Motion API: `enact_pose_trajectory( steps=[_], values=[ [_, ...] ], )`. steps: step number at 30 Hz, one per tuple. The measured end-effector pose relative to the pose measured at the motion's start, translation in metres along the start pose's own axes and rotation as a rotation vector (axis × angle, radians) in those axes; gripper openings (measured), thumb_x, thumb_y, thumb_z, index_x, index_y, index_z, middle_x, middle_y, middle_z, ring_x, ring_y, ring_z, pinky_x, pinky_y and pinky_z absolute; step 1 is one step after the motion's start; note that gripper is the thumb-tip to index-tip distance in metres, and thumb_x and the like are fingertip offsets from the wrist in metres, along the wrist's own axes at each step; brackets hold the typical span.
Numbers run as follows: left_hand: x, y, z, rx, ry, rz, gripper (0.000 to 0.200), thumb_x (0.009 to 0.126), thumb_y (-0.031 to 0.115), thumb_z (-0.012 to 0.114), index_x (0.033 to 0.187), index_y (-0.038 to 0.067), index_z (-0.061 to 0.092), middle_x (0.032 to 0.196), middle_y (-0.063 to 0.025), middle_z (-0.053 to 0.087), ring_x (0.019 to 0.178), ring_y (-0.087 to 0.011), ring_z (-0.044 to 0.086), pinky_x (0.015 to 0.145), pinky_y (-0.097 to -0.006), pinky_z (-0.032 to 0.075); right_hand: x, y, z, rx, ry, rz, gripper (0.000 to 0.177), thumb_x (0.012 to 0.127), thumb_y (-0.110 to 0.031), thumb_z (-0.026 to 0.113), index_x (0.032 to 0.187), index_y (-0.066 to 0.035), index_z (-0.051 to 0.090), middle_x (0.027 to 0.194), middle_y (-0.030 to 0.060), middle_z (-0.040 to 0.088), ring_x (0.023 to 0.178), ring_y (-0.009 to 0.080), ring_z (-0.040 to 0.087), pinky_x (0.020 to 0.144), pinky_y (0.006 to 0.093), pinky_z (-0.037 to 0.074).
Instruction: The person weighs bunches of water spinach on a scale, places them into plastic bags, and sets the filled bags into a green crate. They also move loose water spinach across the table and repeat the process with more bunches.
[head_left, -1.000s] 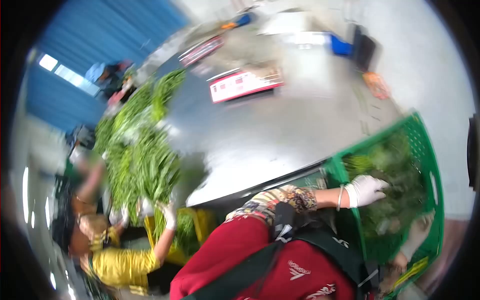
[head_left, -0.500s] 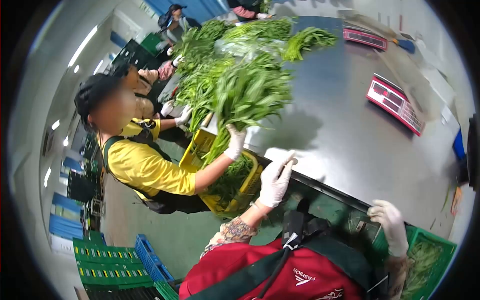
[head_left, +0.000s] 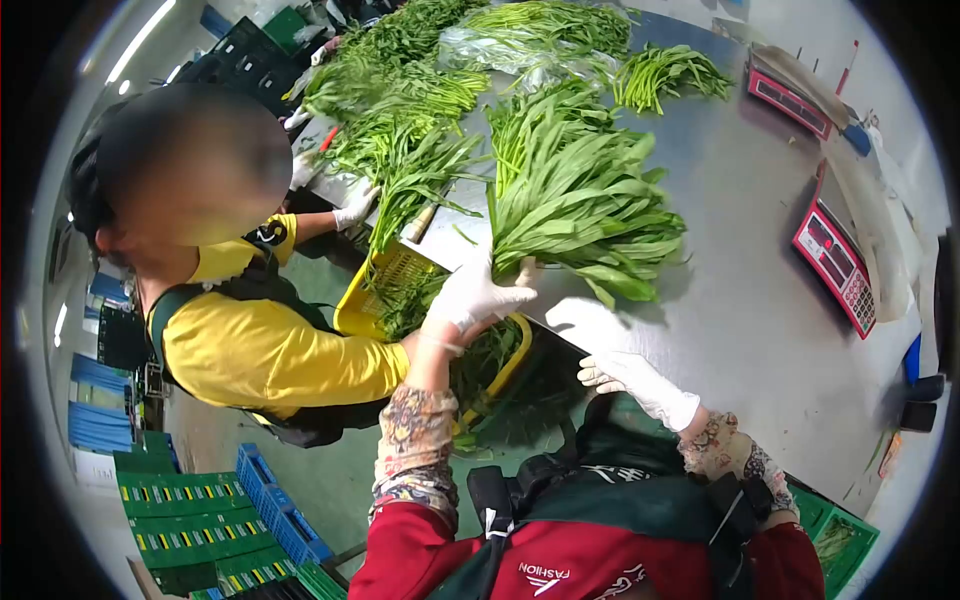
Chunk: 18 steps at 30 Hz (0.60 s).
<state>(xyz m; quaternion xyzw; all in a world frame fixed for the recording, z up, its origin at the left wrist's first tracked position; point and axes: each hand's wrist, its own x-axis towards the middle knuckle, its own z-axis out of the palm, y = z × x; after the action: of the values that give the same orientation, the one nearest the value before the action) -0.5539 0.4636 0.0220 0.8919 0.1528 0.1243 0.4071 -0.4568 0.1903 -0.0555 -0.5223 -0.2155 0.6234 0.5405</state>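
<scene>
My left hand (head_left: 474,300), in a white glove, is at the stem end of a large bunch of long-leaved greens (head_left: 590,205), its fingers closing around the stems. Beside and partly behind it is the gloved hand of a co-worker in a yellow top (head_left: 270,355); the overlap hides where each hand grips. The leaves spread rightward over the metal table (head_left: 740,330). My right hand (head_left: 640,385), also white-gloved, is held over the table's near edge, empty, with its fingers stretched out to the left.
Under the co-worker's arm stands a yellow basket (head_left: 515,350) containing greens. More heaps of greens (head_left: 400,165) and a smaller bunch (head_left: 668,78) lie farther back. Two red scales (head_left: 838,262) sit at the right. A green crate (head_left: 845,545) is at lower right, and green crates (head_left: 200,515) stand lower left.
My left hand has moved left and up to the stems of the bunch. The bunch has shifted right, over the table. My right hand has moved left from the table's edge.
</scene>
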Motion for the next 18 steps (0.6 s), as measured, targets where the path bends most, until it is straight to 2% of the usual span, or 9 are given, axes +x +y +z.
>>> enact_pose_trajectory(
  steps=[3, 4, 5, 7, 8, 11, 13, 15, 18],
  values=[
    [0.013, -0.023, -0.009, 0.138, 0.015, -0.221, 0.080, 0.063, 0.023, 0.082, 0.129, 0.004, 0.042, 0.107, -0.0170, 0.063, 0.099, -0.0263, 0.061, 0.086, -0.0327, 0.047, 0.009, -0.002, -0.003, -0.013, 0.013, 0.038, 0.038, 0.097, -0.030, 0.045, 0.118, 0.000, 0.055, 0.107, 0.0098, 0.062, 0.098, 0.0157, 0.060, 0.085, 0.0278, 0.047],
    [0.017, -0.045, -0.015, 0.016, -0.125, -0.315, 0.079, 0.060, 0.028, 0.083, 0.126, 0.005, 0.045, 0.103, -0.0148, 0.065, 0.095, -0.0253, 0.062, 0.083, -0.0328, 0.049, 0.009, -0.003, -0.006, -0.015, 0.014, 0.043, 0.038, 0.097, -0.029, 0.045, 0.117, 0.001, 0.055, 0.107, 0.0096, 0.062, 0.097, 0.0156, 0.060, 0.084, 0.0276, 0.047],
    [0.019, -0.060, -0.018, 0.015, -0.188, -0.357, 0.064, 0.064, 0.025, 0.083, 0.117, 0.004, 0.056, 0.103, -0.0107, 0.066, 0.096, -0.0194, 0.061, 0.083, -0.0313, 0.048, 0.009, -0.003, -0.010, -0.017, 0.013, 0.044, 0.038, 0.097, -0.029, 0.046, 0.117, 0.001, 0.056, 0.106, 0.0095, 0.063, 0.096, 0.0155, 0.060, 0.084, 0.0275, 0.048],
    [0.014, -0.076, -0.023, 0.077, -0.245, -0.418, 0.062, 0.064, 0.024, 0.083, 0.117, 0.004, 0.057, 0.104, -0.0102, 0.066, 0.096, -0.0187, 0.060, 0.083, -0.0310, 0.048, 0.008, -0.004, -0.016, 0.029, 0.027, 0.037, 0.035, 0.096, -0.027, 0.046, 0.115, 0.001, 0.056, 0.103, 0.0091, 0.064, 0.093, 0.0148, 0.061, 0.082, 0.0263, 0.048],
    [0.008, -0.073, -0.026, 0.143, -0.238, -0.402, 0.062, 0.062, 0.036, 0.081, 0.113, 0.009, 0.059, 0.100, -0.0130, 0.067, 0.094, -0.0235, 0.063, 0.082, -0.0322, 0.049, 0.005, -0.006, -0.018, 0.025, 0.046, 0.044, 0.034, 0.097, -0.026, 0.046, 0.115, 0.001, 0.057, 0.101, 0.0086, 0.064, 0.092, 0.0141, 0.061, 0.081, 0.0260, 0.048],
    [-0.015, -0.103, -0.028, 0.185, -0.220, -0.258, 0.060, 0.064, 0.036, 0.078, 0.113, 0.008, 0.059, 0.098, -0.0162, 0.066, 0.092, -0.0286, 0.064, 0.081, -0.0343, 0.050, -0.003, -0.011, -0.028, 0.035, 0.072, 0.054, 0.031, 0.096, -0.023, 0.046, 0.114, 0.000, 0.058, 0.100, 0.0077, 0.065, 0.091, 0.0130, 0.061, 0.079, 0.0254, 0.047],
    [-0.033, -0.094, -0.038, 0.412, -0.252, -0.349, 0.059, 0.063, 0.044, 0.076, 0.110, 0.012, 0.060, 0.096, -0.0164, 0.067, 0.089, -0.0322, 0.064, 0.080, -0.0355, 0.050, -0.008, -0.009, -0.036, 0.052, 0.093, 0.051, 0.030, 0.096, -0.022, 0.047, 0.114, 0.000, 0.058, 0.100, 0.0073, 0.065, 0.091, 0.0127, 0.061, 0.079, 0.0249, 0.047],
    [-0.050, -0.094, -0.044, 0.717, -0.281, -0.480, 0.057, 0.061, 0.045, 0.077, 0.107, 0.015, 0.062, 0.096, -0.0138, 0.067, 0.094, -0.0322, 0.062, 0.081, -0.0418, 0.048, -0.008, -0.002, -0.045, 0.054, 0.093, 0.054, 0.029, 0.096, -0.022, 0.047, 0.114, -0.001, 0.059, 0.099, 0.0065, 0.065, 0.090, 0.0117, 0.061, 0.077, 0.0237, 0.047],
    [-0.078, -0.087, -0.044, 0.887, -0.141, -0.473, 0.056, 0.058, 0.043, 0.079, 0.105, 0.017, 0.061, 0.097, -0.0097, 0.066, 0.098, -0.0315, 0.058, 0.080, -0.0465, 0.043, -0.016, -0.004, -0.051, 0.114, 0.109, 0.041, 0.029, 0.096, -0.022, 0.047, 0.111, -0.002, 0.060, 0.096, 0.0051, 0.065, 0.087, 0.0104, 0.061, 0.074, 0.0225, 0.047]
  ],
)
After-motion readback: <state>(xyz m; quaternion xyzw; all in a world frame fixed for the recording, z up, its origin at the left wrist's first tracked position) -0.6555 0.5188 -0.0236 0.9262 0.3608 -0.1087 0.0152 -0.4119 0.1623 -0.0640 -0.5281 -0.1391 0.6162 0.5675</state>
